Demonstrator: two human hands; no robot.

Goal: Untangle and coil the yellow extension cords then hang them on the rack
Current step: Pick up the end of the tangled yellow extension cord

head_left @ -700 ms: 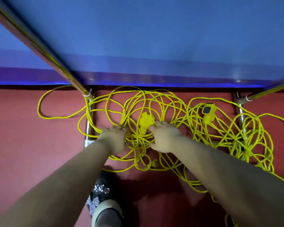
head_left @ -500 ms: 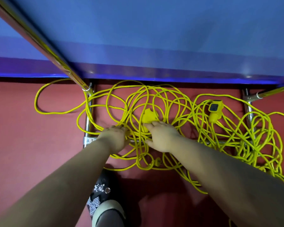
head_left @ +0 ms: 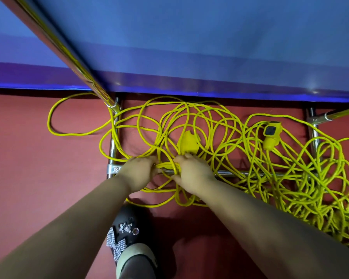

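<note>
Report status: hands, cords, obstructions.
Left hand and right hand both grip strands. Yellow cords tangled on floor. Loops draped over rack's base bar.

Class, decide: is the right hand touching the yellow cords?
Touching. The head view shows the right hand with fingers curled around a bunch of yellow cords.

Left hand [head_left: 138, 172], right hand [head_left: 192, 174] side by side, fingers curled, arms outstretched.
</note>
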